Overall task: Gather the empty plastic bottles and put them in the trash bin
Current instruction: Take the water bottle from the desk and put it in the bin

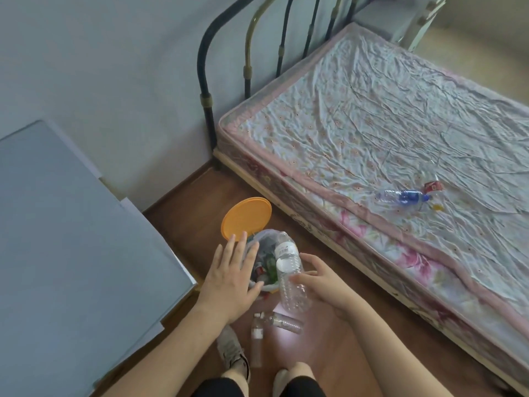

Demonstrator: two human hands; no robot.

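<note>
My right hand (320,285) grips a clear plastic bottle (289,270) with a white label, cap end pointing over the trash bin (264,239). The bin has a plastic liner, an orange lid (246,217) flipped open behind it, and several discarded items inside. My left hand (232,279) hovers flat over the bin's left rim, fingers apart and holding nothing. Two more clear bottles lie on the floor below my hands, one (286,322) sideways and one (256,342) pointing toward me. On the bed lie a blue-labelled bottle (406,196) and a red-labelled one (432,183).
The bed (372,116), with a crumpled floral sheet and a metal headboard (249,61), fills the right side. A grey-white cabinet top (63,239) stands at the left. Brown wooden floor (343,353) runs between them, with my feet at the bottom edge.
</note>
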